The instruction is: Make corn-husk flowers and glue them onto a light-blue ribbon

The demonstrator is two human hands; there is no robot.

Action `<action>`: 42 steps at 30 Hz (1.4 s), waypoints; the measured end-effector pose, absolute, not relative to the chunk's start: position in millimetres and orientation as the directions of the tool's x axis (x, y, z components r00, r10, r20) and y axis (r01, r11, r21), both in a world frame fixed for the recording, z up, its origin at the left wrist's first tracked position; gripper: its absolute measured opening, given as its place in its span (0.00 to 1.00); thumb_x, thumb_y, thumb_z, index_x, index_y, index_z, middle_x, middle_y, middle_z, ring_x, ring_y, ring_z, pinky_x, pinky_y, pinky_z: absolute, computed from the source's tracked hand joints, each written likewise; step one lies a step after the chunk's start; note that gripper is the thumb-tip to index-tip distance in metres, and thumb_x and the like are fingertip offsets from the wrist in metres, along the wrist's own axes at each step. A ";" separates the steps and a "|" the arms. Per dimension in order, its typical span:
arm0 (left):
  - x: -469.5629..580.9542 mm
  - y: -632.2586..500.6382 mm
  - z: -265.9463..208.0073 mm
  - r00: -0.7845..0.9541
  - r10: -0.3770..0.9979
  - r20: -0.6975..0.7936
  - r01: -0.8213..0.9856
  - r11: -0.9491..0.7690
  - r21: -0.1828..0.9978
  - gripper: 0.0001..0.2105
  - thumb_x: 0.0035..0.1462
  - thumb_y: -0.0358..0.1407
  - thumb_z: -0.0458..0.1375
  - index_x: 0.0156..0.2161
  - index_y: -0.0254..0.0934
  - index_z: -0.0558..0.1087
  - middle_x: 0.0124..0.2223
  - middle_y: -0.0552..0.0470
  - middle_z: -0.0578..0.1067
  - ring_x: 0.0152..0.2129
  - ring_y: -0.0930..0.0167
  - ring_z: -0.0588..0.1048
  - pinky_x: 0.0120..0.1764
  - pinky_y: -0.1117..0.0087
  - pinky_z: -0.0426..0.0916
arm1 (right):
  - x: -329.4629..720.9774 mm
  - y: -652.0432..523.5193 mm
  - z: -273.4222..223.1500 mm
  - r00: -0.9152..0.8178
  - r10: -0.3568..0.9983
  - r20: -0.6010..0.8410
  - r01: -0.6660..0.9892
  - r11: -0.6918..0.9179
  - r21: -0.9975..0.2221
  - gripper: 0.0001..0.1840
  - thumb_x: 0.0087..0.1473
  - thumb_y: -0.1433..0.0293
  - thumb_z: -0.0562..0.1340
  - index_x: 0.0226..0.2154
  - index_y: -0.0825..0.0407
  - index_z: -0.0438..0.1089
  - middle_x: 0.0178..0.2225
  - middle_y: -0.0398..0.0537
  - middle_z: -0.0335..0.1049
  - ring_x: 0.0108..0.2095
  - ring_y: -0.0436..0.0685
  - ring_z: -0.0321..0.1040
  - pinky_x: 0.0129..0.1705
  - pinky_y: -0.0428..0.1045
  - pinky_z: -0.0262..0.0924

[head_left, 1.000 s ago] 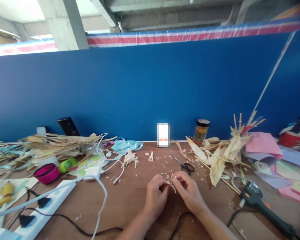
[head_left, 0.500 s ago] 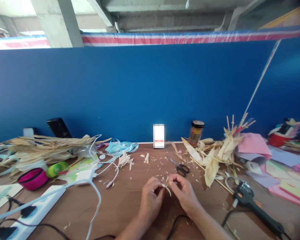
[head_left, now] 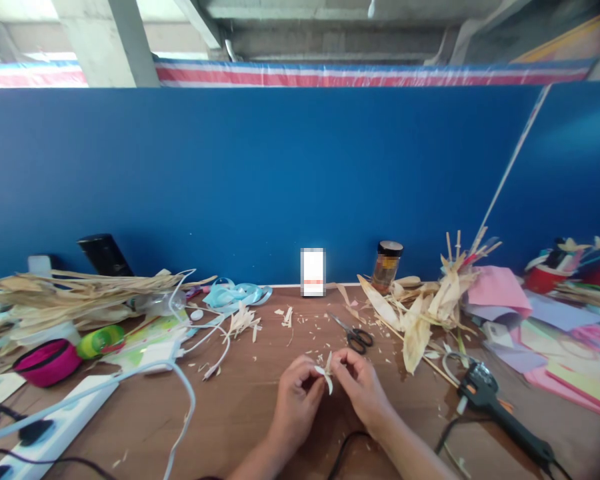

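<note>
Low over the middle of the brown table, my left hand (head_left: 300, 393) pinches a small cluster of pale corn husk strips (head_left: 328, 379) between thumb and fingertips. The strips look like narrow petals, one curving down and another sticking up. My right hand (head_left: 360, 383) is closed at the cluster's right side, its thumb and fingertips together at the upright strip. Whatever lies inside the right fingertips is hidden. Scissors (head_left: 354, 335) with black handles lie just beyond my right hand, amid scattered husk scraps (head_left: 289, 316).
At right lie a black glue gun (head_left: 500, 413), dried husks (head_left: 417, 333) and coloured paper (head_left: 500, 290). A dark-lidded jar (head_left: 387, 267) stands by the blue partition (head_left: 280, 167). To the left are a husk pile (head_left: 80, 300), blue ribbon (head_left: 233, 295), cables and a power strip (head_left: 63, 427).
The camera view has shifted slightly to the right. The curved husk strip now shows its pale face more broadly, and the upright strip stands out more between my fingers.
</note>
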State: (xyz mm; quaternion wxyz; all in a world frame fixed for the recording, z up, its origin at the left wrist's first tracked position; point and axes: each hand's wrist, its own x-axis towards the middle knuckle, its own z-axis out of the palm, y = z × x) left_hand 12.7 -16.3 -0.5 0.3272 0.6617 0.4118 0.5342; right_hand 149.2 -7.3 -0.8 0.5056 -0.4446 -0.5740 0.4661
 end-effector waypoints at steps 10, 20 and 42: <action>11.3 -14.3 -1.5 0.072 0.903 0.424 0.221 -0.429 0.876 0.08 0.50 0.30 0.55 0.22 0.35 0.69 0.23 0.55 0.64 0.23 0.73 0.64 0.27 0.74 0.58 | 151.3 -7.4 2.7 -0.167 0.970 0.177 0.042 0.186 -0.982 0.11 0.52 0.62 0.57 0.27 0.54 0.65 0.24 0.41 0.61 0.26 0.49 0.57 0.28 0.44 0.52; 14.0 -13.2 -4.4 0.090 0.901 0.424 0.222 -0.433 0.874 0.08 0.49 0.28 0.56 0.21 0.35 0.68 0.23 0.55 0.65 0.23 0.73 0.65 0.27 0.75 0.58 | 151.4 -3.6 -3.9 -0.162 0.964 0.212 0.102 0.230 -0.968 0.11 0.52 0.63 0.57 0.24 0.54 0.63 0.22 0.40 0.60 0.25 0.49 0.56 0.28 0.44 0.52; 10.0 -9.4 -9.7 0.034 0.981 0.189 0.037 -0.190 0.981 0.11 0.51 0.38 0.56 0.23 0.34 0.70 0.22 0.55 0.66 0.21 0.74 0.64 0.26 0.75 0.59 | 143.7 -15.1 11.6 -0.133 0.979 0.154 -0.112 0.139 -0.984 0.14 0.50 0.58 0.58 0.33 0.52 0.63 0.27 0.44 0.66 0.28 0.52 0.63 0.29 0.45 0.57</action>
